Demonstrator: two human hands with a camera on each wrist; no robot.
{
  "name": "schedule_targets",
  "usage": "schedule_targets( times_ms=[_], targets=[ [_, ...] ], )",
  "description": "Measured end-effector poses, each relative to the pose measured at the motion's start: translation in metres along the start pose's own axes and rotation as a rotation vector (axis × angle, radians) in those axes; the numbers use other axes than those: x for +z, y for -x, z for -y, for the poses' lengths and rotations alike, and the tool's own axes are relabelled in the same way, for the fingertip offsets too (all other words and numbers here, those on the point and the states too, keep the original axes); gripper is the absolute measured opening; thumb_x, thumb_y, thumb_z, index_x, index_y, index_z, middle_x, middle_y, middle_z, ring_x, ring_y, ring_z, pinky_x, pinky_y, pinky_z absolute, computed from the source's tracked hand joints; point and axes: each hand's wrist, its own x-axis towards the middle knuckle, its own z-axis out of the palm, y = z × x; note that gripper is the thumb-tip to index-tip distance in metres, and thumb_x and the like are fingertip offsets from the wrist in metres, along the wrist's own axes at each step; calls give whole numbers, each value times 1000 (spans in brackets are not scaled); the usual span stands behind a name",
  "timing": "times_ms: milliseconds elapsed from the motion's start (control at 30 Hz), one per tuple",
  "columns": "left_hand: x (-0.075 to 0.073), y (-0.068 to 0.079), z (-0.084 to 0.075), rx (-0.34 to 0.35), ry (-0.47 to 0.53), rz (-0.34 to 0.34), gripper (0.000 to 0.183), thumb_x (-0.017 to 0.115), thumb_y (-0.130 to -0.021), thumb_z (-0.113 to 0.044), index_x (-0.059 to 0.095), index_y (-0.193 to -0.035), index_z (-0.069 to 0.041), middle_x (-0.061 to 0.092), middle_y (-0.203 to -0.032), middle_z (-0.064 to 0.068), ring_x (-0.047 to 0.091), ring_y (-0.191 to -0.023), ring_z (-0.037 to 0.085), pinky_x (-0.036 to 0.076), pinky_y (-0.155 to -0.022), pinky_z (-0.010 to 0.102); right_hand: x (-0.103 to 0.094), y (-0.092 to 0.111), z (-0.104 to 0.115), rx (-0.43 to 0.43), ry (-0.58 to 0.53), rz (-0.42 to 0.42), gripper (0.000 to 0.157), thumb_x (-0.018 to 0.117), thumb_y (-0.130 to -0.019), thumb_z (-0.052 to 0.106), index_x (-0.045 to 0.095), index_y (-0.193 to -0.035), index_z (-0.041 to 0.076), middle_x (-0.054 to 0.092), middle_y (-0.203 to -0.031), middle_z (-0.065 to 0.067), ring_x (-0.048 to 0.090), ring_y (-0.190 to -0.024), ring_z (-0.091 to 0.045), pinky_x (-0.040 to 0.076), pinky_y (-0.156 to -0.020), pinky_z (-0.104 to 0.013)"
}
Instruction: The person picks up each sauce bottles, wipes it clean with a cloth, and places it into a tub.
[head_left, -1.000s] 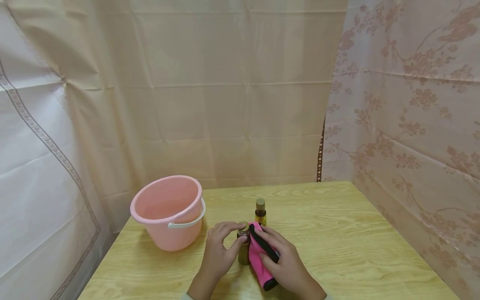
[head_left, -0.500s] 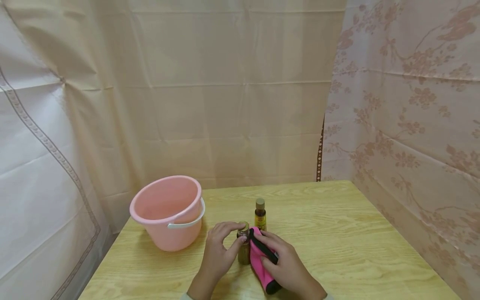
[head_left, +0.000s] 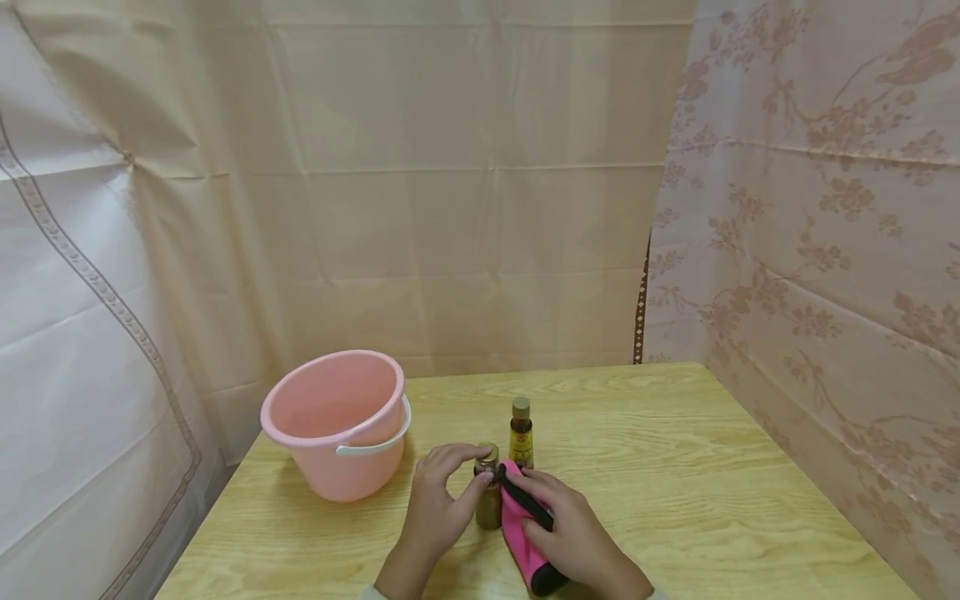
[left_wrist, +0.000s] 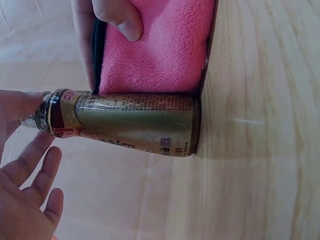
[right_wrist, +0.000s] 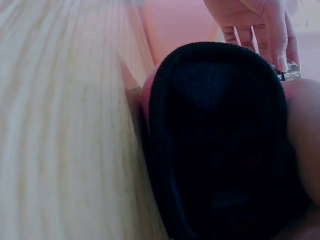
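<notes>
A glass oil bottle with a gold label stands upright on the table. My left hand pinches it at the neck and cap with thumb and forefinger, the other fingers spread free in the left wrist view. My right hand grips a folded pink plush cloth with black edging. The cloth presses against the right side of the bottle, its lower end close to the tabletop. In the right wrist view the cloth's dark end fills the middle. Behind the cloth stands a second bottle with a yellow label, partly hidden.
A pink bucket with a white handle stands at the left of the wooden table. Beige and flowered curtains hang behind and beside the table.
My right hand and the cloth have slid slightly down along the bottle towards me. More of the second bottle's label shows. My left hand stays at the neck.
</notes>
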Motion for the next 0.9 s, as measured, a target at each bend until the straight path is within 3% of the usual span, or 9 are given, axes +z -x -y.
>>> schedule_targets(
  times_ms=[433,733,900],
  targets=[
    [4,1,-1,-67,26,-5,27,83,-89,-29,77,-115,-29,70,-113,-10,66,-108,13,43,-96,48,-4,2,11,-4,-64,-98,72,77,-86,4,57,-144,41,52,-154,5,56,-135,-20,54,-98,-34],
    [3,1,-1,-48,22,-13,28,83,-88,-27,77,-116,-27,72,-113,-9,67,-108,14,48,-94,43,-4,2,13,-130,-92,-211,75,78,-85,-2,57,-147,34,52,-155,1,57,-135,-25,55,-98,-31],
    [2,1,-1,-25,23,-15,29,84,-88,-25,77,-116,-26,73,-114,-9,68,-108,14,49,-94,43,-4,2,15,-152,-98,-227,75,77,-85,-3,57,-148,32,51,-155,1,57,-136,-26,55,-97,-30]
  ],
)
